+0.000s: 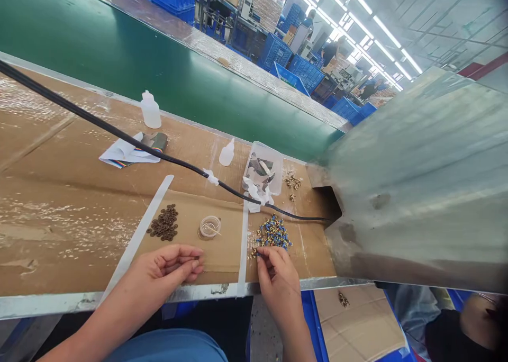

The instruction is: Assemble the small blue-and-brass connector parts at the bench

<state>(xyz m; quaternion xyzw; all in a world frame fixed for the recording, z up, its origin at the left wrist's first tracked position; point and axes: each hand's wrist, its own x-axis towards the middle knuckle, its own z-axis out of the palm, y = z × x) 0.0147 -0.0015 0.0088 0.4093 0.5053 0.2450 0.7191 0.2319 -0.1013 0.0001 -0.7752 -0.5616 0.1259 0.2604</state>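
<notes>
Pinching narrowly, the right hand [280, 285] takes light, tiny blue-and-brass metal parts [273, 234] near the table's front edge [170, 293], while the left hand [169, 269] curls, its hold unclear.

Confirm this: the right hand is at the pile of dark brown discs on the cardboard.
Not right: the head view shows the right hand at the pile of blue and brass parts, not the dark brown discs. It is on the cardboard, as you said.

Right hand [280, 283] at blue-and-brass parts [273, 234], left hand [169, 268] curled
</notes>
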